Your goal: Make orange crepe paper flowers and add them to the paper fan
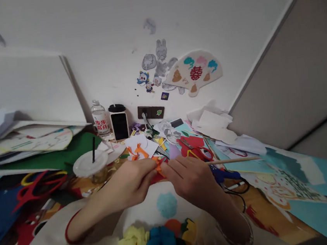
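My left hand is closed, its thumb and fingers pinching a small crumpled orange piece, perhaps paper or felt. Fingertip to fingertip with it, my right hand is wrapped round a thin wooden stick. The stick's bare end points out to the right; its other end is hidden by my fingers. More orange scraps lie on white paper just beyond my hands. A blue glue gun with a black cable rests beside my right wrist.
Red-handled scissors lie among paper scraps. A lidded cup with a straw stands left, near a clear bottle and a phone leaning on a cup. Blue sheets cover the right. Yellow and blue flowers sit near my body.
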Motion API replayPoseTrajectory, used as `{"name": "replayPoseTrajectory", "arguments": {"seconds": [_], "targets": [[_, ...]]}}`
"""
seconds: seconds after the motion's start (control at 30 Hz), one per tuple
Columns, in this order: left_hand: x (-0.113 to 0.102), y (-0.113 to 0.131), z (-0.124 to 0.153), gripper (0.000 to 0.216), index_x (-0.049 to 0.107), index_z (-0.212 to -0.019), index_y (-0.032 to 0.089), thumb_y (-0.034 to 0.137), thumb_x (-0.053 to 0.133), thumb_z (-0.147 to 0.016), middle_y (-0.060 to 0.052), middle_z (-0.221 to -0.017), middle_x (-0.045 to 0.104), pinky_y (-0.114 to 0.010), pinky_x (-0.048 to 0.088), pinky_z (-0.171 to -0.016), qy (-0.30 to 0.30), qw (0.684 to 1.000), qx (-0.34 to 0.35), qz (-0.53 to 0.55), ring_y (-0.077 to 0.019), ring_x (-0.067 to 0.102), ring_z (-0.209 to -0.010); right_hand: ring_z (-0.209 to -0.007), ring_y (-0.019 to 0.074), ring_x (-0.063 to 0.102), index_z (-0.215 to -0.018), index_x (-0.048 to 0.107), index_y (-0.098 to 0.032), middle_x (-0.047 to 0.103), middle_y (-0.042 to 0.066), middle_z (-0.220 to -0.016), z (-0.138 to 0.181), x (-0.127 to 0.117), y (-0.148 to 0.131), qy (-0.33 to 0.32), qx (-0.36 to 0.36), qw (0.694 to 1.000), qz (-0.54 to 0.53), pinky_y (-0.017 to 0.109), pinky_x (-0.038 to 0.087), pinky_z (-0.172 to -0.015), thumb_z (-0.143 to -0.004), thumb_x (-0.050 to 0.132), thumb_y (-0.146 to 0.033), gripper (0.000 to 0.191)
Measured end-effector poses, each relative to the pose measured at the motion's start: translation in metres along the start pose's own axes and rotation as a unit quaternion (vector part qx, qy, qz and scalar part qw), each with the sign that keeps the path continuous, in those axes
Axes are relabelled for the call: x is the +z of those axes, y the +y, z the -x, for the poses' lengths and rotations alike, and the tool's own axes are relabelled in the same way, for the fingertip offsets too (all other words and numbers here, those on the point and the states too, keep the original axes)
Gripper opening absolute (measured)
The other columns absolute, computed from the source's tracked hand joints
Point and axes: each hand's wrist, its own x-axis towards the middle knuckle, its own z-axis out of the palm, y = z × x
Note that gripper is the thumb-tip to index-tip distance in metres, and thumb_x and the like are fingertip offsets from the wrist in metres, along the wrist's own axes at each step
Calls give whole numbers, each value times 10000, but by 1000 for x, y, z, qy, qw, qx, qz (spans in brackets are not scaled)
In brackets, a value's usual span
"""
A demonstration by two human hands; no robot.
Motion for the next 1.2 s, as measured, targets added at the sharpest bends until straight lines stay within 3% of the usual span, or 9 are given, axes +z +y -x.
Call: {"name": "replayPoseTrajectory", "arguments": {"seconds": [0.3, 0.47, 0.6, 0.7, 0.77, 0.9, 1.07, 1.2], "targets": [[-5, -7, -2, 258, 400, -694, 179, 200, 308, -934, 0, -692, 506, -253, 318, -602, -41, 999, 22, 21, -124, 431, -629, -618, 163, 460, -869, 596, -116, 550, 19, -673, -1, -4, -6, -15, -44, 998, 50, 316, 237, -541, -895, 484, -108, 115], [-19, -4, -3, 309, 451, -681, 171, 281, 336, -946, 15, -653, 489, -235, 317, -583, -72, 996, 29, 51, -110, 423, -598, -672, 156, 488, -893, 582, -144, 572, 7, -683, -1, 8, 5, 33, -30, 998, -52, 301, 291, -576, -907, 493, -145, 90], [-19, -3, -2, 296, 510, -708, 164, 387, 459, -895, 26, -629, 504, -211, 328, -543, 18, 995, -53, 87, -101, 439, -583, -693, 153, 524, -887, 583, -140, 619, 31, -727, -1, 11, 9, 48, 34, 992, -107, 286, 338, -607, -920, 457, -158, 131], [-12, -4, -4, 250, 564, -826, 161, 410, 573, -825, 1, -753, 587, -209, 398, -599, 82, 983, -67, 151, -117, 512, -674, -684, 154, 540, -876, 588, -139, 625, 38, -720, -2, 8, 6, 47, 70, 989, -122, 280, 346, -599, -931, 422, -163, 177], [-5, -4, -7, 254, 587, -869, 161, 411, 576, -823, -15, -802, 611, -220, 428, -628, 82, 974, -71, 197, -127, 539, -712, -675, 157, 548, -875, 591, -137, 625, 39, -715, -2, 7, 5, 40, 86, 987, -127, 280, 343, -588, -934, 413, -173, 191], [8, -1, -14, 297, 588, -758, 151, 423, 517, -855, 4, -668, 554, -217, 421, -572, 70, 958, -90, 262, -113, 510, -620, -680, 160, 565, -887, 592, -141, 636, 46, -732, -1, 10, 6, 35, 121, 983, -135, 270, 328, -572, -938, 396, -191, 209], [17, -4, -15, 243, 617, -776, 146, 378, 573, -832, 18, -638, 545, -204, 384, -528, 115, 936, -91, 320, -99, 497, -574, -592, 128, 522, -832, 570, -169, 608, 18, -680, 3, 8, 10, 24, 163, 970, -176, 253, 275, -538, -943, 384, -226, 224], [18, -9, -14, 219, 628, -808, 144, 352, 570, -842, -1, -675, 599, -210, 411, -580, 142, 926, -93, 336, -115, 539, -637, -508, 104, 436, -740, 499, -177, 478, -24, -567, 4, 1, 12, -18, 229, 929, -292, 246, 247, -517, -951, 351, -265, 272]]}}
